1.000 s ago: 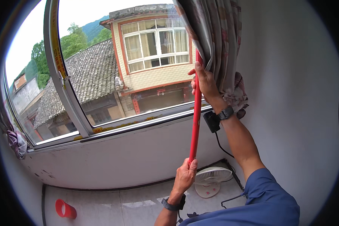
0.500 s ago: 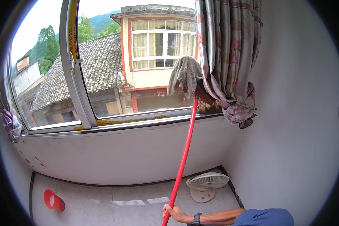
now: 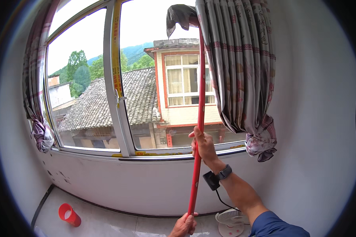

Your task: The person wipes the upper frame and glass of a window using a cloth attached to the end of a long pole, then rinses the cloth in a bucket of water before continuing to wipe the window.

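Note:
A long red pole (image 3: 194, 181) rises in front of me, leaning slightly right at its top. My right hand (image 3: 205, 148) is wrapped round its middle, level with the window's lower frame. Lower down, my left hand (image 3: 184, 225) closes round the pole near the picture's bottom edge. Over the pole's upper end hangs a dark grey cloth (image 3: 180, 16), high against the window pane (image 3: 140, 23). Part of the pole's top lies behind or beside the gathered curtain (image 3: 241, 71), so its head is mostly hidden.
Another tied curtain (image 3: 37, 87) hangs at the left. A white window latch (image 3: 118, 98) sits on the middle frame. On the floor stand a red bucket (image 3: 70, 215) at the left and a white fan (image 3: 230, 227) at the right. A black device (image 3: 211, 181) with a cable is by my right wrist.
The cloth end of the pole has risen from the lower pane to the top. My right hand is higher up, and my left hand has come into sight on the pole.

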`<state>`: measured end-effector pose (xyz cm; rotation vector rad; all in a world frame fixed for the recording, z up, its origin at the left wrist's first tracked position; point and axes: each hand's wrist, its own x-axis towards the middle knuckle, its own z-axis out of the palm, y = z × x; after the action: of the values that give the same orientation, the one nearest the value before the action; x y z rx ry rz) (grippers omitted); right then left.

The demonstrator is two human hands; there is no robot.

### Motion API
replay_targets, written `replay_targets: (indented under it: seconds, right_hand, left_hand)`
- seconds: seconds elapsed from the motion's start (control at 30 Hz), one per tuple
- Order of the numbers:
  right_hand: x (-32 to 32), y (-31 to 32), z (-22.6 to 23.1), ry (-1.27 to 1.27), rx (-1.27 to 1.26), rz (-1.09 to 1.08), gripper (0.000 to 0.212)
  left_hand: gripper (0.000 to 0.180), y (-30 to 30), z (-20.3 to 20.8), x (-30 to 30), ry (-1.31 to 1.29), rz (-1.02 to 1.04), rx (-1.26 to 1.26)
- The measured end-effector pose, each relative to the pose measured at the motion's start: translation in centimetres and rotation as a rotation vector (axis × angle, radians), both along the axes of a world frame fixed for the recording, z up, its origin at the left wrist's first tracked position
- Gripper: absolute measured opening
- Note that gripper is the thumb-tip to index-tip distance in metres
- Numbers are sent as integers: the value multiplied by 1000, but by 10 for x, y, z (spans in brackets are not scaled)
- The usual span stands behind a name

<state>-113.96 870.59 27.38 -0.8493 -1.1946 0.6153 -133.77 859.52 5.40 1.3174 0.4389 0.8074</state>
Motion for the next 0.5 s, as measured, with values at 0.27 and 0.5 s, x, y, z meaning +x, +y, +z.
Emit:
replay_targets:
  seconds: [0.27,0.5]
  right_hand:
    - [1,28,144,-47,150,32,54]
    - [-52,58,131,24,189,166,49]
  left_hand:
    - [41,10,124,14,-306,-109,-96]
    - [44,26,107,-18,-311,133,-49]
